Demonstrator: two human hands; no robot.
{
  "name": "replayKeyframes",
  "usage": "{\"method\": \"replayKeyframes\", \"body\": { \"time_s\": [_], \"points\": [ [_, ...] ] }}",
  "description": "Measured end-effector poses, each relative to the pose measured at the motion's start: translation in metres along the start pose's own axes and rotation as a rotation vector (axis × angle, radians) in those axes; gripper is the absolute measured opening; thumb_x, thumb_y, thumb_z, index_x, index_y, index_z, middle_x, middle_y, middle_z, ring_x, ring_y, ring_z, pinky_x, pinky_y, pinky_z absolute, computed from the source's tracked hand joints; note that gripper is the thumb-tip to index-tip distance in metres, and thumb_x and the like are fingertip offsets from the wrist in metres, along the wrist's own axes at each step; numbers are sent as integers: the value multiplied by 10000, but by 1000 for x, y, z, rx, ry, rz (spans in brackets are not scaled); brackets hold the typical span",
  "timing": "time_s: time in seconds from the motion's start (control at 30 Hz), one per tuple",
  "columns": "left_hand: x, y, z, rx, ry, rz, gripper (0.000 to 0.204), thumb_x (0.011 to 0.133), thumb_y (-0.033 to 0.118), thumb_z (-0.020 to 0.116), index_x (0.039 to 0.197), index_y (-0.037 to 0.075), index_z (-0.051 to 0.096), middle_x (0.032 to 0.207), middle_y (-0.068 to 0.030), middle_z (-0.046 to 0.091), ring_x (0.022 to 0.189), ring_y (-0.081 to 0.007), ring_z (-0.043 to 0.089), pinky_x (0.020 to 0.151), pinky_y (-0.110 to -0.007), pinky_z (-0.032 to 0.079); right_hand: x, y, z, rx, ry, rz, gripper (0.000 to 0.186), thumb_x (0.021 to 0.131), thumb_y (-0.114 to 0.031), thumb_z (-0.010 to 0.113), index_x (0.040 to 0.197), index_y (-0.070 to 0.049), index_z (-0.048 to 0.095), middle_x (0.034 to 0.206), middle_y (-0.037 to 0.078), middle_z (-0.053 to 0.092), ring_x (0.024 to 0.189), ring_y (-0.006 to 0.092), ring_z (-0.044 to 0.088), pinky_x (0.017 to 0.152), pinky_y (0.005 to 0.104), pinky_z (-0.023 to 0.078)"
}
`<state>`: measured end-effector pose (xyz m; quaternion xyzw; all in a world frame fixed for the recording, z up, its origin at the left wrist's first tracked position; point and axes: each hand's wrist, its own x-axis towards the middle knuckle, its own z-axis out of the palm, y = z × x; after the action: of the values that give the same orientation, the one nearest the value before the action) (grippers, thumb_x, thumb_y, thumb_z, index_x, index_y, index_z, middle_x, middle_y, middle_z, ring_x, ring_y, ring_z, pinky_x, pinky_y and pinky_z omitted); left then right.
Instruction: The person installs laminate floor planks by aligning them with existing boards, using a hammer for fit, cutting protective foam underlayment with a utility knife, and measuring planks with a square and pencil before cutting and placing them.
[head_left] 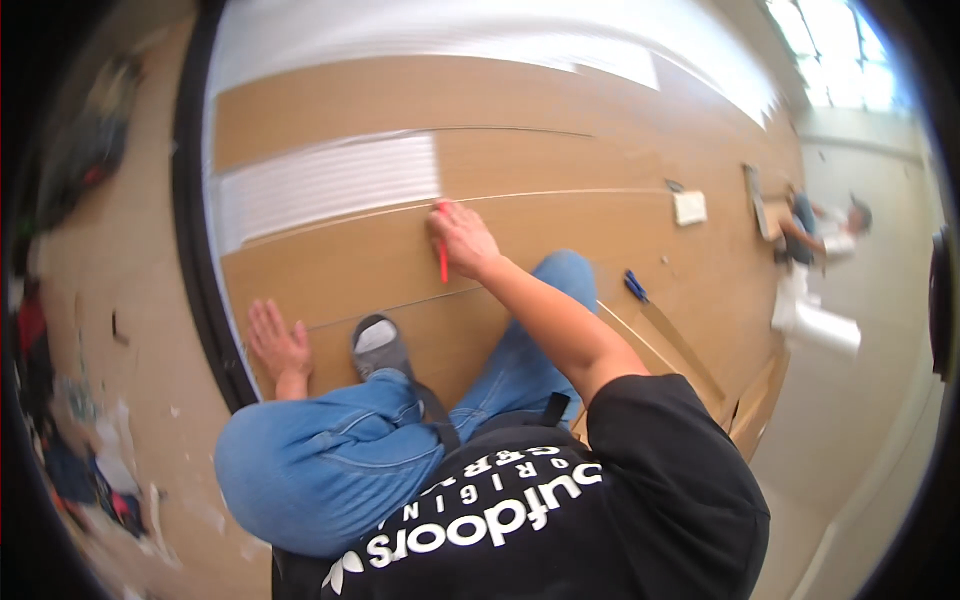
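Observation:
My right hand (463,238) is closed around a slim red tool (444,262), whose exact kind I cannot make out. It is at the edge of a wood-look plank (560,222), by the corner of a white ribbed foam strip (335,180). My left hand (280,345) lies flat with its fingers spread on another plank, close to the dark frame (205,250) at the left. Between my hands, my foot in a grey slipper (380,345) rests on the planks.
A blue-handled tool (636,286) lies right of my knee. Farther right are a small white block (690,208), a white roll (820,328) and another person (835,235), low by the planks. White sheeting (400,30) covers the far side. Scattered things (100,460) lie left of the frame.

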<state>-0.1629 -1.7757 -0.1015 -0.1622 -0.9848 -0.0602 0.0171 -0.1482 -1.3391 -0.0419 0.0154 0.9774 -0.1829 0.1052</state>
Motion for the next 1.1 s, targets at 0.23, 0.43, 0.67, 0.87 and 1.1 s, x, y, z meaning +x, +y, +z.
{"method": "replayKeyframes", "body": {
  "time_s": [0.23, 0.43, 0.67, 0.87, 1.1],
  "points": [
    [1, -11, 0, -9, -68, 74, 745, 1051, 406, 486, 1650, 78, 188, 1725, -166, 125, 1594, -343, 103, 1268, -511, 113, -6, 25, -21, -71, 11, 86, 381, 901, -179, 646, 1262, -82, 570, 1407, 171, 565, 1355, 347, 518, 1116, 445, 425],
    [16, -11, -25, -50, -245, 90, 776, 1049, 392, 512, 1654, 78, 140, 1727, -177, 77, 1593, -367, 68, 1272, -505, 111, -13, 35, -27, -47, 0, 109, 272, 883, -164, 647, 1137, -82, 594, 1178, 178, 622, 1198, 333, 604, 1007, 436, 494],
    [26, -17, -39, 66, -297, 123, 803, 1033, 408, 544, 1635, 27, 174, 1705, -239, 108, 1579, -391, 126, 1270, -498, 173, -38, 48, -33, -4, 200, 78, 414, 858, -133, 689, 1254, -88, 576, 1202, 170, 623, 1172, 368, 588, 1040, 465, 460],
    [16, -30, -17, 87, -216, 73, 817, 1028, 425, 555, 1651, 83, 151, 1725, -171, 98, 1585, -365, 115, 1257, -535, 205, -129, 48, -81, 122, 575, 115, 382, 898, -182, 691, 1257, -77, 612, 1187, 197, 658, 1154, 360, 620, 983, 463, 492],
    [19, -8, -28, 128, -357, 37, 829, 1020, 426, 569, 1649, 80, 155, 1724, -172, 93, 1586, -359, 105, 1254, -524, 224, -370, 157, -106, 318, 608, 827, 358, 956, -240, 699, 1269, -87, 617, 1132, 234, 675, 1115, 412, 641, 912, 467, 525]
  ]
}}
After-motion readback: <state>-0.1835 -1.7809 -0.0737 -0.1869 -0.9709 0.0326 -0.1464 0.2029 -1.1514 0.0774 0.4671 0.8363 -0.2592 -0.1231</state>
